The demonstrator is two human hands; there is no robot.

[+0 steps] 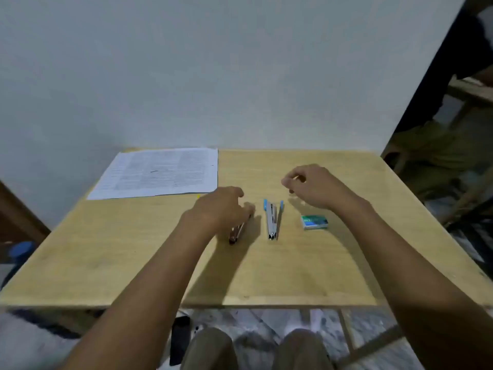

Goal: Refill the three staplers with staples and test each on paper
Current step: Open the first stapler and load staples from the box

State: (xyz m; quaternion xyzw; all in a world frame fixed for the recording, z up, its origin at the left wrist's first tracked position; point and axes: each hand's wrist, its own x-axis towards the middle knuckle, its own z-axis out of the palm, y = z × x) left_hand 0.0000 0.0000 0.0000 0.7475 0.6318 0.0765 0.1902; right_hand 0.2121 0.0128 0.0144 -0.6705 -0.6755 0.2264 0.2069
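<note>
A dark red stapler (pixel 235 235) lies on the wooden table (pixel 133 249). My left hand (pixel 221 206) covers its far end, with fingers curled down around it. To its right lies a blue and silver stapler (pixel 272 220), hinged open in a narrow V. A green staple box (pixel 314 222) sits further right. My right hand (pixel 312 185) hovers above the table behind the box, thumb and forefinger drawn together; blur hides whether they pinch anything. A printed paper sheet (pixel 160 172) lies at the far left. A sliver of yellow (pixel 198 196) shows beside my left hand.
The table stands against a pale wall (pixel 213 76). My knees (pixel 253 348) are under its near edge, with a dark object (pixel 180 340) on the floor. Wooden furniture (pixel 469 92) and a person's dark clothing stand at the right. A blue object (pixel 22 249) is at the left.
</note>
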